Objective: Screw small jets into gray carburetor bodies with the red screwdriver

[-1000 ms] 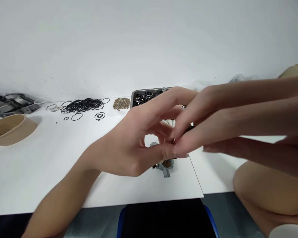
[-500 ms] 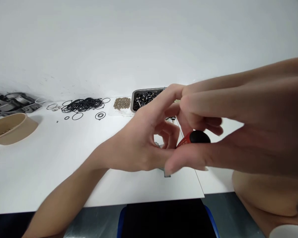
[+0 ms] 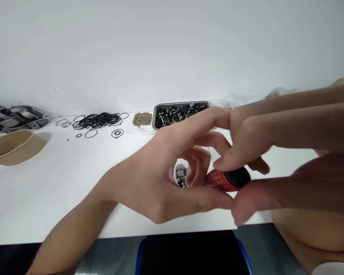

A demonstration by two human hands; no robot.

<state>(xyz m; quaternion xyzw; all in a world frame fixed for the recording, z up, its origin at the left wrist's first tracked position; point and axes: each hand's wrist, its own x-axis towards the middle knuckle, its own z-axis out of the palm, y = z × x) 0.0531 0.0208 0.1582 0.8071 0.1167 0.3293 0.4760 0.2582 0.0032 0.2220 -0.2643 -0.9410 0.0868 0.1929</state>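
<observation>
A screwdriver with a red, grid-patterned handle and a black end point(image 3: 226, 180) is held between both hands, above the table. My right hand point(image 3: 281, 152) has its thumb and fingers closed around the black end. My left hand point(image 3: 163, 175) is curled into a ring, its thumb lying along the underside of the red part and its fingers bent round the front of the tool. Most of the shaft and its tip are hidden behind the left fingers. Through the ring of that hand a grey metal part point(image 3: 181, 173) shows on the table.
Along the wall lie a metal tray point(image 3: 154, 121) of small black and metal parts, a pile of brass-coloured pieces point(image 3: 142, 119), black rubber rings point(image 3: 99, 120) and metal castings point(image 3: 15, 118). A beige bowl point(image 3: 25, 149) stands at left. A black chair point(image 3: 189, 252) is below the table edge.
My right hand has shifted right and slightly down, with its fingers closer over the handle. More of the red handle shows. My left hand's thumb and fingers extend further right.
</observation>
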